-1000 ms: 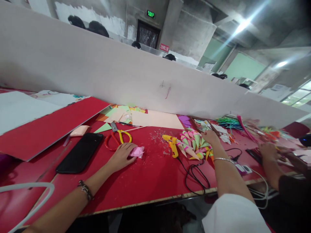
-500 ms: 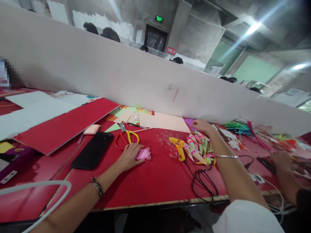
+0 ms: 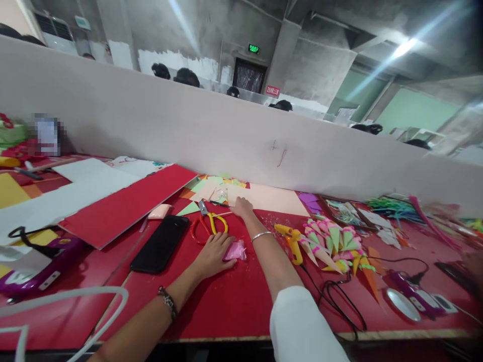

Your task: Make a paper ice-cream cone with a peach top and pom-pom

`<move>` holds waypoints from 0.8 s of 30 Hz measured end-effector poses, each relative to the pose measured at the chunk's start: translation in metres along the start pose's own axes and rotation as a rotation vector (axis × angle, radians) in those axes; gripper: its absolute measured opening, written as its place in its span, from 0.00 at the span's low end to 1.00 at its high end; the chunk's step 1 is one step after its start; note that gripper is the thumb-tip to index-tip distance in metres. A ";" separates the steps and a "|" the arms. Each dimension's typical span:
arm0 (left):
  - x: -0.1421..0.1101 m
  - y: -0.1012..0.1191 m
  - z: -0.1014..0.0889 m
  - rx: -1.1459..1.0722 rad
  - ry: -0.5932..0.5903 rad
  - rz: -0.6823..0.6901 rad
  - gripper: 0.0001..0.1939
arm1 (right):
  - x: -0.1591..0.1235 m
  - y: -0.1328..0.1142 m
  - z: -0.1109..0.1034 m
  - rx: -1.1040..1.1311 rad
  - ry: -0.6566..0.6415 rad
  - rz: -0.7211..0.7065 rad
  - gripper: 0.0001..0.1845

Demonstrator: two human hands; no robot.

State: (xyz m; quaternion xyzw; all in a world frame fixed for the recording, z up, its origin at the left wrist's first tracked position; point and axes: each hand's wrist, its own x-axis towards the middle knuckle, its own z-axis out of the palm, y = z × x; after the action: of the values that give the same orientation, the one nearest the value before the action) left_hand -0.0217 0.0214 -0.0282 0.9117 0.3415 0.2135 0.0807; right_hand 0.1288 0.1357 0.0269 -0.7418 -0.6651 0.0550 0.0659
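My left hand (image 3: 215, 257) rests on the red table, its thumb and fingers around one side of a small pink packet (image 3: 237, 250). Farther forward, my right hand (image 3: 242, 207) is over the near edge of a peach paper sheet (image 3: 279, 199), fingers curled down and partly hidden. A thin pale stick (image 3: 222, 214) and a dark pen (image 3: 219, 203) end close to those fingers; whether I grip either is unclear. Just left of my hands lie scissors (image 3: 210, 227) with red and yellow handles. To the right sits a yellow glue gun (image 3: 292, 241) beside paper cones (image 3: 335, 239).
A black phone (image 3: 160, 245) lies on the left, near a red board (image 3: 132, 205). The glue gun's black cable (image 3: 335, 296) coils toward the front edge. Purple power strips (image 3: 415, 294) stand at both sides. A white partition (image 3: 211, 130) runs behind the table.
My right hand has moved left, from beside the purple paper to the pale stick and pen. My left hand stays at the pink packet. The view has shifted slightly.
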 end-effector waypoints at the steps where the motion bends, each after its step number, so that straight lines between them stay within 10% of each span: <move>1: 0.000 0.001 -0.001 0.002 0.000 0.003 0.24 | 0.001 0.002 0.002 0.015 -0.003 0.015 0.16; 7: 0.002 0.003 -0.005 -0.006 0.027 0.021 0.22 | 0.000 0.015 -0.007 0.130 0.132 0.062 0.16; 14: 0.003 0.001 -0.002 -0.039 0.039 0.035 0.25 | -0.018 0.024 -0.071 0.339 0.545 0.033 0.16; 19: 0.004 0.007 -0.007 -0.052 0.035 0.027 0.25 | -0.090 0.031 -0.105 0.546 0.792 -0.146 0.14; 24: -0.004 -0.016 -0.037 0.009 0.161 -0.201 0.14 | -0.181 0.039 -0.069 0.441 0.888 -0.289 0.09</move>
State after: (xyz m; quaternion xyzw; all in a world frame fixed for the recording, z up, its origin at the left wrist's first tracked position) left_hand -0.0501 0.0314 -0.0012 0.8532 0.4374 0.2755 0.0697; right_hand 0.1593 -0.0506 0.0871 -0.5624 -0.6414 -0.1360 0.5038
